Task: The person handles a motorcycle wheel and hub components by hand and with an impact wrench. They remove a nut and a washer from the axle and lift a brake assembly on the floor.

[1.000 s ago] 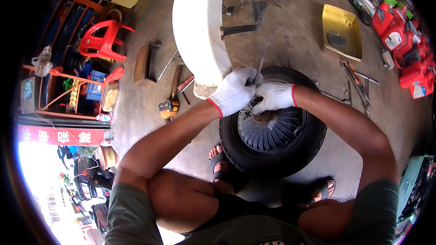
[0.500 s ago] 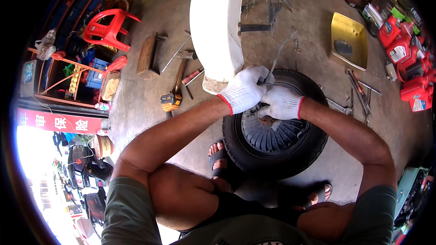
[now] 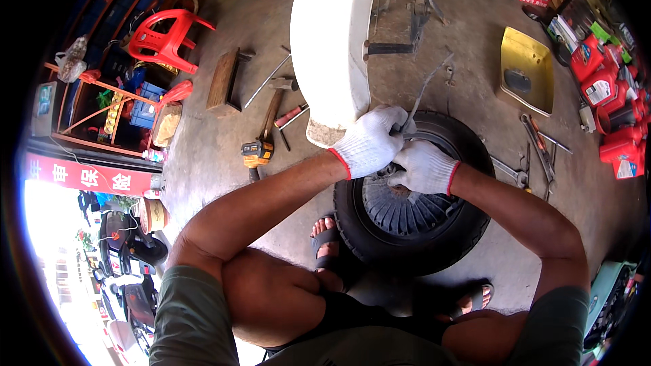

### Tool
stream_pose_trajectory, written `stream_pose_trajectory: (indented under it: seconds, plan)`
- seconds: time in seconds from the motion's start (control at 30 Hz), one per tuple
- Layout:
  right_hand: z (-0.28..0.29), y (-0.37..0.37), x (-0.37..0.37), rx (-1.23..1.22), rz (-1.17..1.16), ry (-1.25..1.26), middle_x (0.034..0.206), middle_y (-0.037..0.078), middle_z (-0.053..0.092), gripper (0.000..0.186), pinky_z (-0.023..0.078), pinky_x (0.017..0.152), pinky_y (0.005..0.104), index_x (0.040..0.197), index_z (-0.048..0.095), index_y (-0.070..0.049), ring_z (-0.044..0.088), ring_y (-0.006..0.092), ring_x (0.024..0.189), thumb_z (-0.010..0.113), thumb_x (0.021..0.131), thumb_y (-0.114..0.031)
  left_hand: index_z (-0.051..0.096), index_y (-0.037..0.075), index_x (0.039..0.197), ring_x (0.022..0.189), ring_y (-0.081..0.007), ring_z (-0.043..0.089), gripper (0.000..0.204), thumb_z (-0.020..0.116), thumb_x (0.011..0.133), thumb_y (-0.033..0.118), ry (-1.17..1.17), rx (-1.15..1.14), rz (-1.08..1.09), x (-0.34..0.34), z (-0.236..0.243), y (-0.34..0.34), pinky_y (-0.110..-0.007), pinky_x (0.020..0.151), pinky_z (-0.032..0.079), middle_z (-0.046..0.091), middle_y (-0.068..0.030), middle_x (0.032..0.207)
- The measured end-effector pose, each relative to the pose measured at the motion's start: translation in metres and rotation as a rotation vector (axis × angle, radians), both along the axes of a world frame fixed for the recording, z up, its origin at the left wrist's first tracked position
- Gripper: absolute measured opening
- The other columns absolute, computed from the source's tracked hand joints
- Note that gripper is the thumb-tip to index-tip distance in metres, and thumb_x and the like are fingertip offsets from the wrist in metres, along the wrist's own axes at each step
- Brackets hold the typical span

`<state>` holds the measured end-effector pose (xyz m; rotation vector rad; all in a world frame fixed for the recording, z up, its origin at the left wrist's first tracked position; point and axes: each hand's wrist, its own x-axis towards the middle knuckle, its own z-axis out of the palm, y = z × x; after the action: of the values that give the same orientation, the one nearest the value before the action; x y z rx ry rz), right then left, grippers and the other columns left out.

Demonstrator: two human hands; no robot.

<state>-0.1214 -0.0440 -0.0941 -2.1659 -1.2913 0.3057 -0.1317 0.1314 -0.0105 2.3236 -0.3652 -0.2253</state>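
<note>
Both my hands wear white knitted gloves with red cuffs and meet above a black-tyred wheel (image 3: 407, 261) on the floor. My left hand (image 3: 369, 139) is closed round the lower end of a thin grey cable (image 3: 425, 87), which rises away past the tyre. Beside it, my right hand (image 3: 427, 166) has its fingers curled together over the wheel's finned hub (image 3: 407, 211); what lies in them is hidden. A white scooter fender (image 3: 331, 41) with a dirty lower edge stands just beyond my left hand. The hub's centre is partly covered by my fingers.
Left on the floor lie a hammer (image 3: 271, 118), a yellow-black power tool (image 3: 257, 153) and a wooden block (image 3: 223, 81). At right are wrenches (image 3: 539, 146), a yellow tray (image 3: 525, 61) and red bottles (image 3: 600, 88). A red chair (image 3: 163, 39) stands far left.
The view has shifted slightly, so fender and wheel sit a little lower and further right. My right hand has dropped slightly away from the left; the left keeps its grip on the cable.
</note>
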Motion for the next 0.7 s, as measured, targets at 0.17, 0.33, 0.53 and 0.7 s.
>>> stream_pose_trajectory:
  seconds: [0.17,0.33,0.53,0.7]
  plan:
    - [-0.016,0.002,0.004,0.063,0.014,0.043,0.096,0.023,0.066,0.041,0.051,0.086,0.0502,0.089,0.066,0.001,0.066,0.0413,0.093,0.076,0.085,-0.039,0.069,-0.003,0.104,0.1,-0.0304,0.068,0.024,0.059,0.082,0.001,0.03,-0.028,0.004,0.001,-0.003,0.0,-0.036,0.091,0.053,0.067,-0.0185,0.103]
    - [-0.012,0.004,0.0,0.115,-0.052,0.165,0.1,0.024,0.068,0.042,0.052,0.089,0.0479,0.098,0.069,0.002,0.066,0.0415,0.099,0.077,0.084,-0.038,0.069,-0.003,0.105,0.1,-0.0298,0.068,0.024,0.059,0.083,0.001,0.003,-0.032,-0.018,0.001,0.0,0.0,-0.036,0.09,0.053,0.068,-0.0177,0.103]
    - [0.005,0.002,0.004,0.154,-0.061,0.236,0.104,0.026,0.071,0.041,0.052,0.092,0.0453,0.106,0.072,0.0,0.067,0.041,0.102,0.079,0.084,-0.033,0.069,-0.003,0.107,0.1,-0.0262,0.068,0.024,0.06,0.086,0.001,0.036,-0.05,-0.003,0.0,0.004,0.0,-0.034,0.09,0.053,0.068,-0.0157,0.102]
    - [0.029,0.001,0.009,0.291,-0.189,0.58,0.102,0.019,0.075,0.034,0.053,0.091,0.0363,0.112,0.072,0.001,0.072,0.0273,0.1,0.077,0.089,-0.022,0.069,-0.003,0.116,0.108,-0.0181,0.066,0.026,0.057,0.094,0.004,0.205,-0.261,0.046,0.002,0.013,-0.002,-0.032,0.099,0.05,0.071,-0.012,0.11]
